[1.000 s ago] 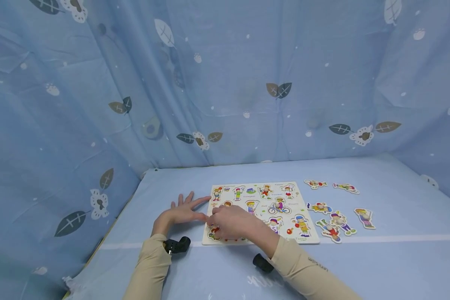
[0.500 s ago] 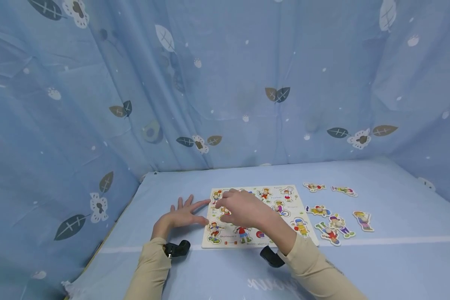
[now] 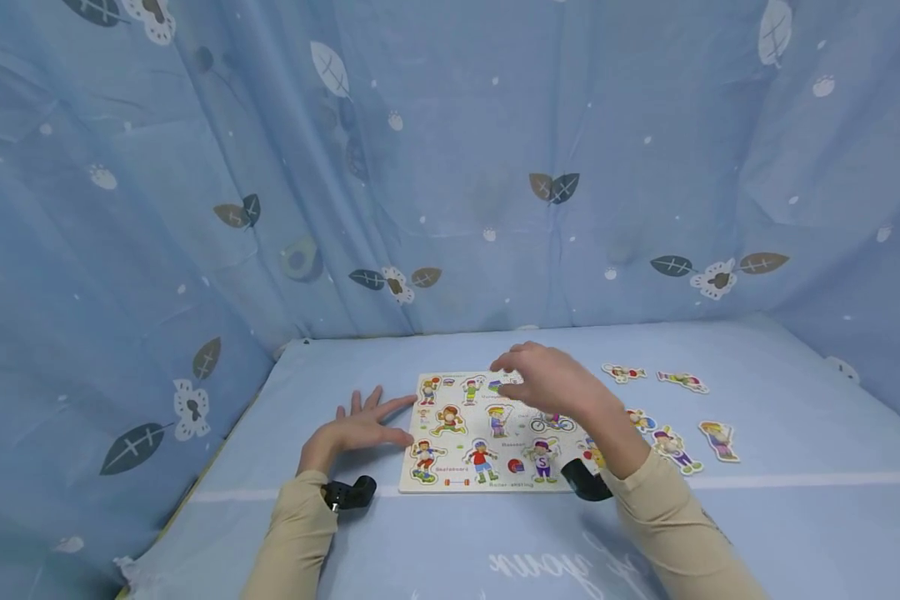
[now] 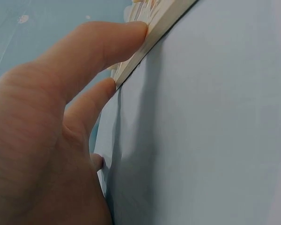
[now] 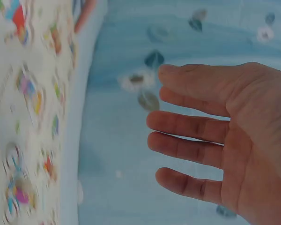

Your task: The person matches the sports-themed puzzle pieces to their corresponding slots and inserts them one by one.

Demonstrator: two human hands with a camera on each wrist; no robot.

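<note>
A white puzzle board (image 3: 457, 479) printed with cartoon sports figures lies flat on the blue cloth. My left hand (image 3: 360, 427) rests open on the cloth, thumb and forefinger touching the board's left edge (image 4: 145, 42). My right hand (image 3: 547, 382) hovers above the board's far right part, fingers loosely spread and holding nothing; the right wrist view shows its empty palm (image 5: 243, 140) beside the blurred board (image 5: 33, 117). Several loose figure pieces (image 3: 671, 446) lie on the cloth right of the board.
Blue leaf-print curtains (image 3: 450, 167) close in the back and both sides. The blue table cloth (image 3: 795, 500) has a white stripe near the front. More loose pieces (image 3: 681, 381) lie at the far right of the board.
My right hand has lifted off the board's near left corner and moved up and right over its far side. The left hand has stayed at the board's left edge.
</note>
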